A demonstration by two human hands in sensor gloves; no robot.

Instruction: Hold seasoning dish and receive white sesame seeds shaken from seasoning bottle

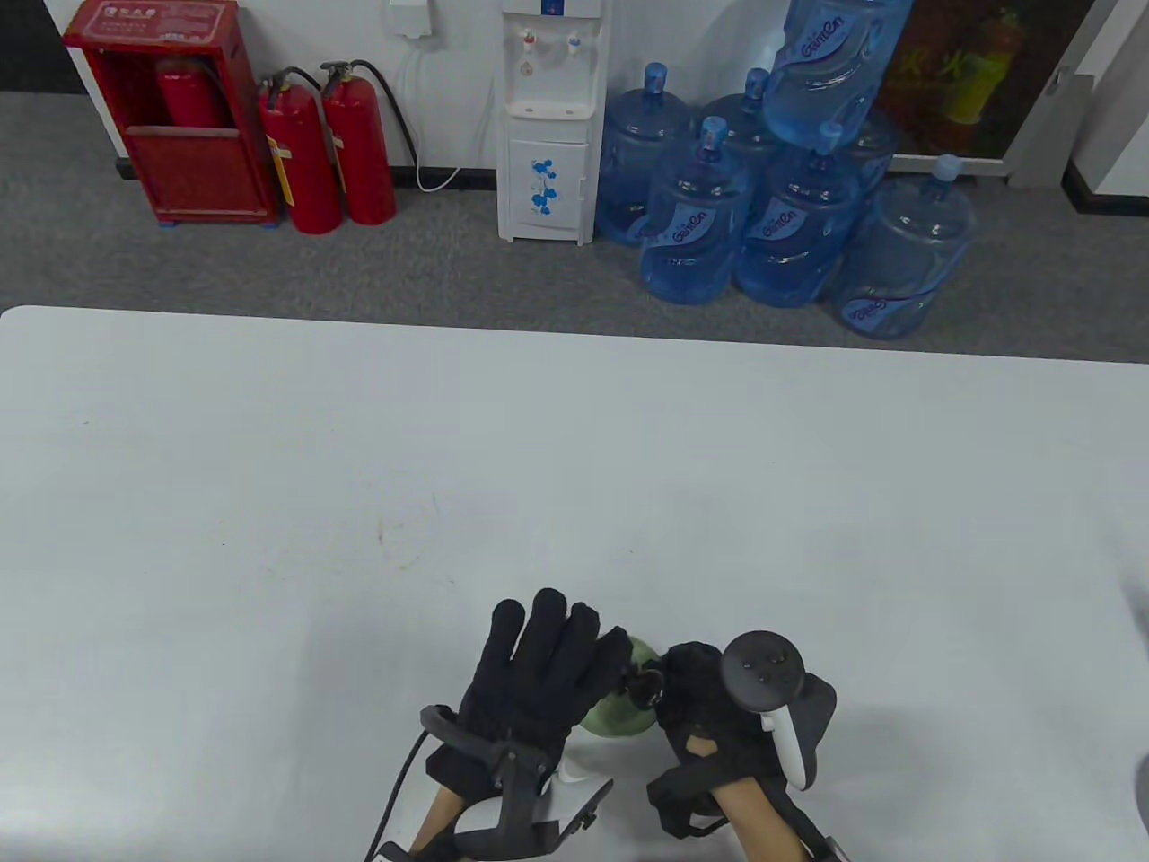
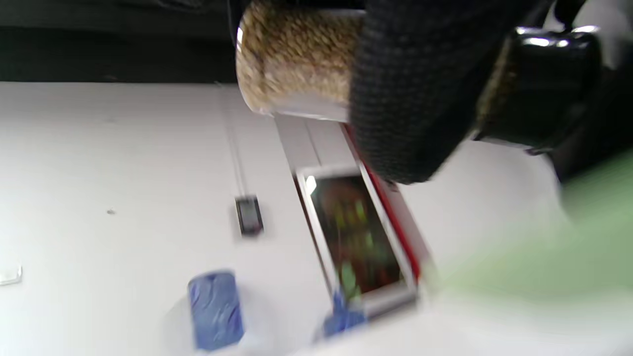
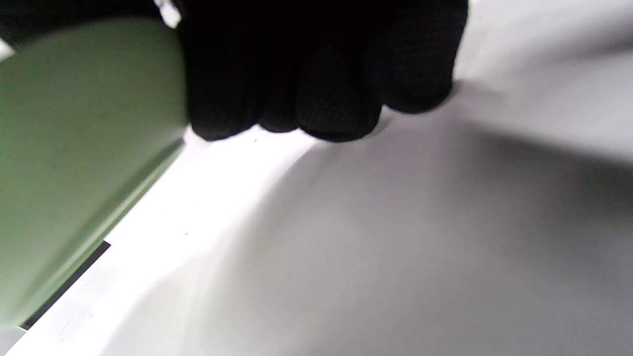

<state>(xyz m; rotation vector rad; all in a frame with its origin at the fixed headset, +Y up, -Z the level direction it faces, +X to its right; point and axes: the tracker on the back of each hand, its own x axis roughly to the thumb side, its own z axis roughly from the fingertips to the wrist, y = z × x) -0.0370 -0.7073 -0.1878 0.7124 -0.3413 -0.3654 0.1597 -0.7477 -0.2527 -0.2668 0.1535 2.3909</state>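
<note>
A light green seasoning dish (image 1: 615,718) sits low over the white table (image 1: 574,467) near its front edge, between my two hands. My left hand (image 1: 539,664) holds a clear seasoning bottle (image 2: 296,59) full of sesame seeds, lying on its side under my fingers (image 2: 415,99). Its black cap (image 1: 644,687) points right, at the dish rim. The cap (image 2: 544,84) and the blurred dish (image 2: 568,247) also show in the left wrist view. My right hand (image 1: 691,691) holds the dish at its right side. In the right wrist view its fingers (image 3: 321,74) are curled beside the dish (image 3: 74,148).
Beyond the table's far edge, on the grey floor, stand several blue water jugs (image 1: 790,224), a white water dispenser (image 1: 548,135) and red fire extinguishers (image 1: 328,153). The white tabletop stretches wide to the left, right and back.
</note>
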